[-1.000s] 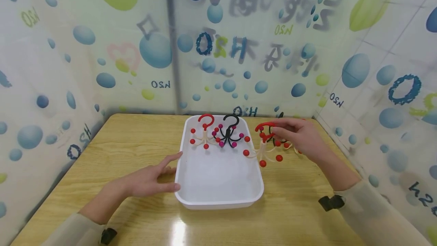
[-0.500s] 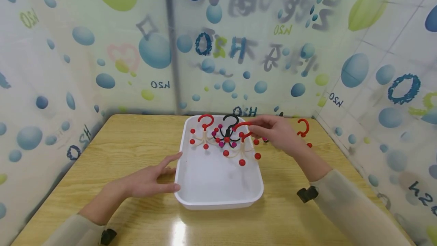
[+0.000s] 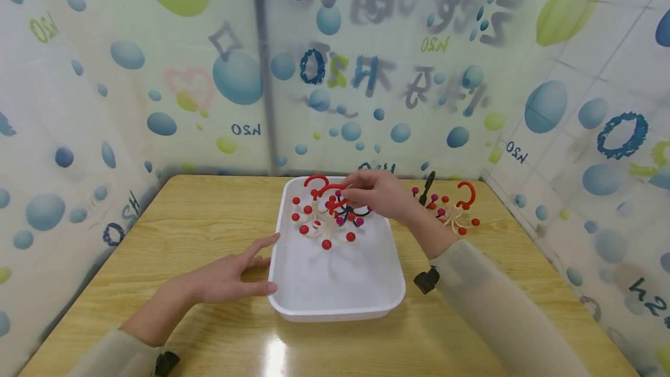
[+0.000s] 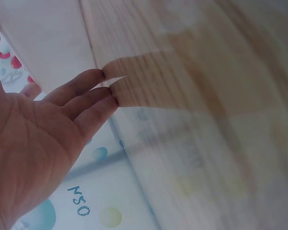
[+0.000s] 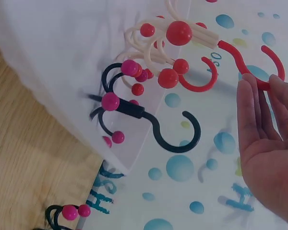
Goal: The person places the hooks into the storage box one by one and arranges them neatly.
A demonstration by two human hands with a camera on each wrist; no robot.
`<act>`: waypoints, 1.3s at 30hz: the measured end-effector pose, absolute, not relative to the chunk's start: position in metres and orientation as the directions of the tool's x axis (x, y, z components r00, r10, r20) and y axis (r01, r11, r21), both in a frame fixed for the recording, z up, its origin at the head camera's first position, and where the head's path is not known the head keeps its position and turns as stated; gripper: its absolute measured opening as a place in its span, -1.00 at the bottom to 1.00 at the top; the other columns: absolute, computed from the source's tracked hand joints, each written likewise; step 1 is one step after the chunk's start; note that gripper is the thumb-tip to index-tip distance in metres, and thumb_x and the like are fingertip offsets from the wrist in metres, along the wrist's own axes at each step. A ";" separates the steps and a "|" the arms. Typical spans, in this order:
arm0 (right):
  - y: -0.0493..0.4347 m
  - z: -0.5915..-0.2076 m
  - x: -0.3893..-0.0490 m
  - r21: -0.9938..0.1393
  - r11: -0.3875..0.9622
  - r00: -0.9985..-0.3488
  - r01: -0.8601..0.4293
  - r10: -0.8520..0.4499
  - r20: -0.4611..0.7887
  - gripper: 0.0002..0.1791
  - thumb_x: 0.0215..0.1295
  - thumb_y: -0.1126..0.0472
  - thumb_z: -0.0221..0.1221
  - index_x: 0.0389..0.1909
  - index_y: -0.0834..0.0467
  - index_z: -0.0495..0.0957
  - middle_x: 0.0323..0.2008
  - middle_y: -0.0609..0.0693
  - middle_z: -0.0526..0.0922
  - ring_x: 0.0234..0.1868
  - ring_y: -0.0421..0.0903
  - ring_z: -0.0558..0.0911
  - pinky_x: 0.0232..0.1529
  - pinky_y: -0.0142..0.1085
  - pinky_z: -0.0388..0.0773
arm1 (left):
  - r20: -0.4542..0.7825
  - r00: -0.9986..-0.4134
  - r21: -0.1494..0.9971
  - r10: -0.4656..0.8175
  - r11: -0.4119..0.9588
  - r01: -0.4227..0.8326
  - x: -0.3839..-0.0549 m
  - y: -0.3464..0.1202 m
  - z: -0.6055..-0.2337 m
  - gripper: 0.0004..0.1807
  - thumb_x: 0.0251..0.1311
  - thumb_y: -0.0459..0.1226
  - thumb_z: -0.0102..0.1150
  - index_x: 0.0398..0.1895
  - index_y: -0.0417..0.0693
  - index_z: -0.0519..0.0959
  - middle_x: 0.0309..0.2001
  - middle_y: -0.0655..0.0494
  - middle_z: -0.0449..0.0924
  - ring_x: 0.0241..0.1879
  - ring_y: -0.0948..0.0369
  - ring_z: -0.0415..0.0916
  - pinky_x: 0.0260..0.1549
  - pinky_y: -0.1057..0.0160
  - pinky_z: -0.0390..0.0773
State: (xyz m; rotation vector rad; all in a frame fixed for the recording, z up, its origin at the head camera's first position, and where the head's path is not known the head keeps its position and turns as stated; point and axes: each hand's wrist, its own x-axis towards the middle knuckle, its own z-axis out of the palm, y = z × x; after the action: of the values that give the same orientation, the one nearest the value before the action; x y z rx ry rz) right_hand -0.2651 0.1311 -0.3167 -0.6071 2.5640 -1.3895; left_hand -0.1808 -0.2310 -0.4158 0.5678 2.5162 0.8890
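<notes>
My right hand [image 3: 379, 194] pinches the curved red top of a multi-arm hanging hook [image 5: 235, 56], its cream arms tipped with red balls. It hangs over the back part of the white tray [image 3: 335, 312], ball ends downward. Behind it in the tray are a similar red and cream hook [image 3: 316, 179] and a black hook [image 5: 129, 108] with magenta balls, partly covered by my right hand in the head view. My left hand [image 3: 225, 277] has its fingers spread, with thumb and fingertips at the tray's left side.
Right of the tray on the wooden table [image 3: 471, 284] lie another red and cream hook [image 3: 464, 196] and a black hook [image 3: 426, 188] with magenta balls, close together. Patterned curtain-like walls [image 3: 450, 92] stand behind and at both sides.
My right hand has carried the red and cream hook leftward from the table's right side to over the tray. The left hand and tray have stayed put.
</notes>
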 end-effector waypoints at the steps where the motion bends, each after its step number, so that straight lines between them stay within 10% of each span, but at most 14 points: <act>1: 0.127 -0.317 -0.266 -0.826 0.490 -0.902 -0.278 -0.430 0.048 -0.73 0.60 0.13 0.32 0.20 0.09 0.74 0.01 0.07 0.85 -0.01 0.08 0.83 0.09 -0.18 0.82 | -0.240 -0.833 0.660 0.498 0.713 0.236 -0.181 -0.231 -0.416 0.11 0.41 0.29 0.33 0.82 0.41 -0.13 0.60 -0.12 0.46 0.64 -0.34 0.25 0.49 -0.52 0.31; 39: 0.092 -0.341 -0.284 -0.781 0.609 -0.905 -0.140 -0.399 -0.149 -0.75 0.51 0.15 0.40 0.14 -0.05 0.78 -0.06 -0.02 0.86 -0.01 0.04 0.84 0.15 -0.13 0.80 | -0.266 -0.840 0.645 0.472 0.735 0.208 -0.179 -0.229 -0.415 0.13 0.38 0.30 0.34 0.82 0.46 -0.13 0.61 -0.12 0.45 0.63 -0.37 0.28 0.46 -0.56 0.33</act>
State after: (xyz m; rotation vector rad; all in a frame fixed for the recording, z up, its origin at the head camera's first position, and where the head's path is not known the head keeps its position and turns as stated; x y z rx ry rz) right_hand -0.2839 0.0916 -0.3411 -0.4362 2.5290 -1.1893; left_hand -0.1793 -0.2295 -0.4151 0.5211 2.5204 0.8669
